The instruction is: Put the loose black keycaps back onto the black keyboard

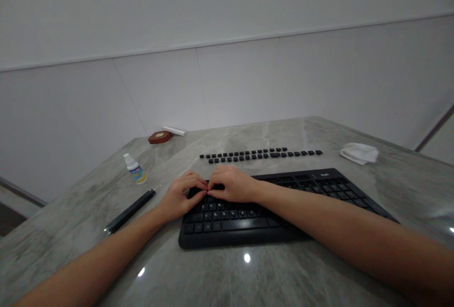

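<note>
Black plastic forms the computer keyboard [244,224], which lies on the grey marbled table [213,274], well in from the far edge, its numeric pad toward the table's right edge. Over the keyboard's upper left corner, the left hand [182,196] and the right hand [232,184] meet, thumb and forefinger of each drawn together and the tips touching or nearly so; whether a keycap is pinched between them cannot be told. The right forearm crosses above the keyboard and hides many keys. Between the keyboard and the table's far edge, loose black keycaps stand in two lines, a back row [241,153] and a longer front row [259,156] that includes one wide cap. Near the far left corner, a reddish-brown case [159,137] sits beside a slim white bar [173,131]. Closer in, toward the left edge, stands a small white spray bottle [136,171], with a black pen-like stick [131,211] lying aslant beside the left forearm. Toward the right edge rests a crumpled white cloth [359,153].
</note>
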Demonstrator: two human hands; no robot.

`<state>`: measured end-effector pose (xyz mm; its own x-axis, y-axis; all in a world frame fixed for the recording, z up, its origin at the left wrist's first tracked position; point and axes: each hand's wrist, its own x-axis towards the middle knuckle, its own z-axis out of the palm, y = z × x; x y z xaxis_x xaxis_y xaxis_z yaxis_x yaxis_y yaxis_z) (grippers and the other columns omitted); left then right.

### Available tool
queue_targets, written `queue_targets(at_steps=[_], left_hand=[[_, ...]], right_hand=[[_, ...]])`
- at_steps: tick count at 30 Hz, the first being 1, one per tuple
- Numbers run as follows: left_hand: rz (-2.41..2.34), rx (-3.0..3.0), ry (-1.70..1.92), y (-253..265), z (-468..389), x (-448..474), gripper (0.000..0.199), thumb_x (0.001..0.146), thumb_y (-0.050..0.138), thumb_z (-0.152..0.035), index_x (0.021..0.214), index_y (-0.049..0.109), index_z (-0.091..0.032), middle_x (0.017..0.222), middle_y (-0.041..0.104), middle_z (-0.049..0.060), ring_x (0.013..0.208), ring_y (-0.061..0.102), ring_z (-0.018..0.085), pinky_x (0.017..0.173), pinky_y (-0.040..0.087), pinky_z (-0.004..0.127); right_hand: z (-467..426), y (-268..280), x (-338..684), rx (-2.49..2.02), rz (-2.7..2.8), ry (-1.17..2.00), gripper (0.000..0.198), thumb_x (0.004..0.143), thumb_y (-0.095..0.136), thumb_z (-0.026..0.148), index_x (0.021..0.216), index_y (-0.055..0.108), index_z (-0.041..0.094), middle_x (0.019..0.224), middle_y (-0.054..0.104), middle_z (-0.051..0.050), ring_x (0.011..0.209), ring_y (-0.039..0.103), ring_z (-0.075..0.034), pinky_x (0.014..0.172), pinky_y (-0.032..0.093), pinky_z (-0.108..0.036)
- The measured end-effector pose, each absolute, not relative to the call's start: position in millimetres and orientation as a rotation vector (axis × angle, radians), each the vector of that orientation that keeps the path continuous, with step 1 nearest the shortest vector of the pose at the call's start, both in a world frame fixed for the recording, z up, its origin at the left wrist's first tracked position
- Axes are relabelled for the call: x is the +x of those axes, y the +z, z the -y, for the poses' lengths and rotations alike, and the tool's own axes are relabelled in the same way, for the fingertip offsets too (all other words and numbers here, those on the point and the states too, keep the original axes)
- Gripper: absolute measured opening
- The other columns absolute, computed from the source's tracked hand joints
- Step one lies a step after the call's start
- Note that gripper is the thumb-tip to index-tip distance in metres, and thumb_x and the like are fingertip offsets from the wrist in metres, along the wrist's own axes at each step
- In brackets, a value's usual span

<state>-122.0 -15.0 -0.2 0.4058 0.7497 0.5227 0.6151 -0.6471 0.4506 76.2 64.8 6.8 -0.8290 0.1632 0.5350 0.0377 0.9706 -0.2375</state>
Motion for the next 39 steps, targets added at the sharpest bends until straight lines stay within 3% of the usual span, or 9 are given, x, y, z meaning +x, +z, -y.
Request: queue_targets(at_steps=[13, 39], left_hand=[[-1.188, 2.507, 1.080, 3.3, 16.7, -120.3, 0.017, 0.088, 0.051, -0.017, 0.088, 0.068, -0.017, 0.085, 0.068, 0.005, 0.083, 0.058, 0.018, 0.080, 0.048, 0.034], [-1.085, 2.531, 1.133, 1.4, 16.4, -123.4, 0.033, 0.073, 0.041, -0.003, 0.084, 0.069, -0.017, 0.082, 0.068, 0.005, 0.082, 0.059, 0.019, 0.080, 0.048, 0.037]], right_hand=[[-65.7, 5.8, 77.7, -0.160, 2.538, 0.355, 0.007, 0.081, 0.062, 0.018, 0.080, 0.069, 0.016, 0.076, 0.066, -0.003, 0.075, 0.059, -0.014, 0.073, 0.046, -0.026], [-61.1, 7.9, 77.4, -0.105, 2.535, 0.382, 0.006, 0.081, 0.061, 0.016, 0.078, 0.066, 0.017, 0.079, 0.066, -0.003, 0.077, 0.060, -0.014, 0.076, 0.047, -0.028]])
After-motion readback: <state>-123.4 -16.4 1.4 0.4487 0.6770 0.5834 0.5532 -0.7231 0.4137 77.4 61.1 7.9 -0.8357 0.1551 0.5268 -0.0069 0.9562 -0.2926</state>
